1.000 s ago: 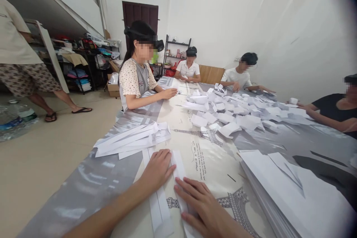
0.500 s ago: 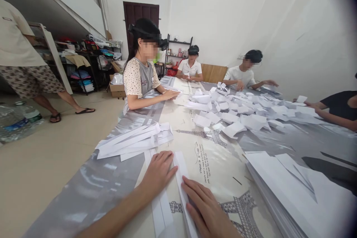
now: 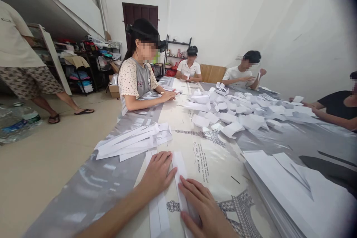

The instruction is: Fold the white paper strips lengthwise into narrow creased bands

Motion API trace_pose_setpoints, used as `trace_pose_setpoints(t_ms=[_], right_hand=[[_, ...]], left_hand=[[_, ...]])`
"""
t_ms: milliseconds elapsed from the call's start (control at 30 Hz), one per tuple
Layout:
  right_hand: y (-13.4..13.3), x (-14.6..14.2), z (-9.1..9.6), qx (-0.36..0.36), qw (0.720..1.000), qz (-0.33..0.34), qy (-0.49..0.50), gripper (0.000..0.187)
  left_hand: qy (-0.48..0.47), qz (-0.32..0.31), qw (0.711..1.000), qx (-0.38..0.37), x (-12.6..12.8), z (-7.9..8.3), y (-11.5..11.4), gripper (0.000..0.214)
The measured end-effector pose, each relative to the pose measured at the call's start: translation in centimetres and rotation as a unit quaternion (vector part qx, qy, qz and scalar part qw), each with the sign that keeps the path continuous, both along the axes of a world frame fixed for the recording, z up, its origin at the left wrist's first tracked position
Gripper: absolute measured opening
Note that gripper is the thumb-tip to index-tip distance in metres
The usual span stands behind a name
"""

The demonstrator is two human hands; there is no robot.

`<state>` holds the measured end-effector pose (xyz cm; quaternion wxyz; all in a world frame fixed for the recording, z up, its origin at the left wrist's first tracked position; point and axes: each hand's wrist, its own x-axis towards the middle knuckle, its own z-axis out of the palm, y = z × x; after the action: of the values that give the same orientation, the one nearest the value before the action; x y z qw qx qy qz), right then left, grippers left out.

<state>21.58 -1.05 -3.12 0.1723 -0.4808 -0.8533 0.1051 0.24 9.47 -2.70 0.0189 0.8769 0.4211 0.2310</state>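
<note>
My left hand [image 3: 158, 173] lies palm down with its fingers stretched out, over a folded white paper strip [image 3: 158, 214] that runs towards me. Its thumb reaches to the edge of a second white paper strip [image 3: 178, 161]. Along the right side of that second strip rests my right hand [image 3: 205, 204], fingers extended and thumb apart, touching the paper. Part of the second strip is hidden beneath the right fingers. Just beyond my left hand is a loose pile of folded paper strips [image 3: 136, 139].
A stack of white paper sheets [image 3: 301, 193] stands at right. Loose folded papers [image 3: 231, 115] cover the middle of the printed tablecloth [image 3: 192, 137]. A dark thin stick [image 3: 235, 179] lies near the stack. Several people sit around the table; another stands at left near plastic bottles [image 3: 25, 115].
My hands stay almost in place, with the right one slightly nearer the strip's left edge. A co-worker at the back right has raised a hand. The view has shifted a little.
</note>
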Motion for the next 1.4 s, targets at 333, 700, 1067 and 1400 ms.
trace_pose_setpoints(t_ms=[333, 700, 1067, 1400], right_hand=[[-0.9, -2.1, -0.2, 0.087, 0.995, -0.038, -0.004, 0.060], [-1.3, -3.1, 1.0, 0.075, 0.995, -0.063, -0.009, 0.055], [-1.2, -2.3, 1.8, 0.042, 0.998, -0.039, 0.021, 0.053], [-1.0, -1.5, 2.0, 0.027, 0.999, -0.025, 0.037, 0.053]], left_hand=[[0.041, 0.015, 0.997, 0.061, 0.1, -0.6, 0.1, 0.035], [0.118, -0.074, 0.988, 0.073, 0.7, 0.5, -0.4, 0.026], [0.076, -0.083, 0.992, 0.052, 0.2, 0.8, -0.6, 0.041], [0.089, -0.066, 0.994, 0.018, 0.4, 1.3, -0.7, 0.043]])
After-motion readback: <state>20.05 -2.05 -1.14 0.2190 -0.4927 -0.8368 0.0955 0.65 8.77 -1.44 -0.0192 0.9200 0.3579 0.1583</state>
